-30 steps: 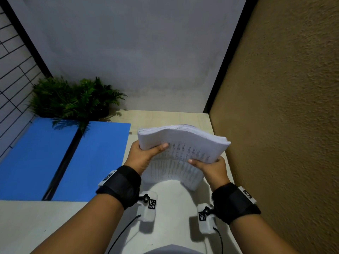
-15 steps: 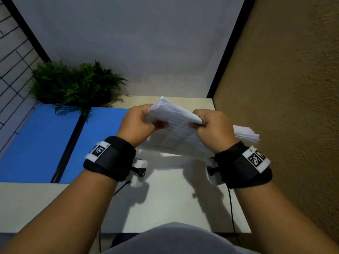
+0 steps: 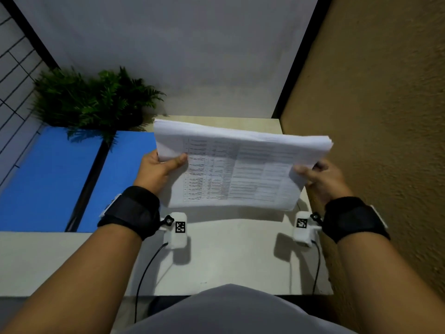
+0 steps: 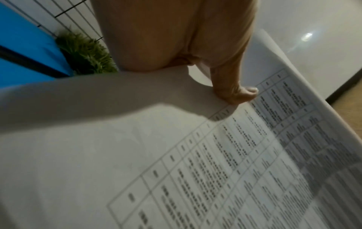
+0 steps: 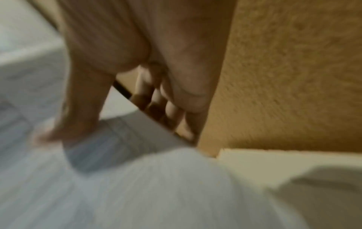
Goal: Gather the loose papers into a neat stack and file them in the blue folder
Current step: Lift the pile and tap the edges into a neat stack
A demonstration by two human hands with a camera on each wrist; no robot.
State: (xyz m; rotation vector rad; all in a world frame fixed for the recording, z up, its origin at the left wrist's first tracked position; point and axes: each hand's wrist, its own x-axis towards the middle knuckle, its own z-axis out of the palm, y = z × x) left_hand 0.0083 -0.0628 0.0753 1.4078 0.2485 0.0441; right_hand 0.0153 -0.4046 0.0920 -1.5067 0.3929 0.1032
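Both hands are gripping the paper stack [image 3: 240, 169] above the desk [image 3: 231, 256]: left hand [image 3: 157, 169] and right hand [image 3: 320, 177] pinching opposite short ends. I am reading its long axis as left-right; the blue folder [image 3: 120, 179] is lying open leftward, nearer the left hand.

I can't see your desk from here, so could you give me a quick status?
Left hand and right hand grip paper stack by its sides, above table. Blue folder open at left, unobstructed.
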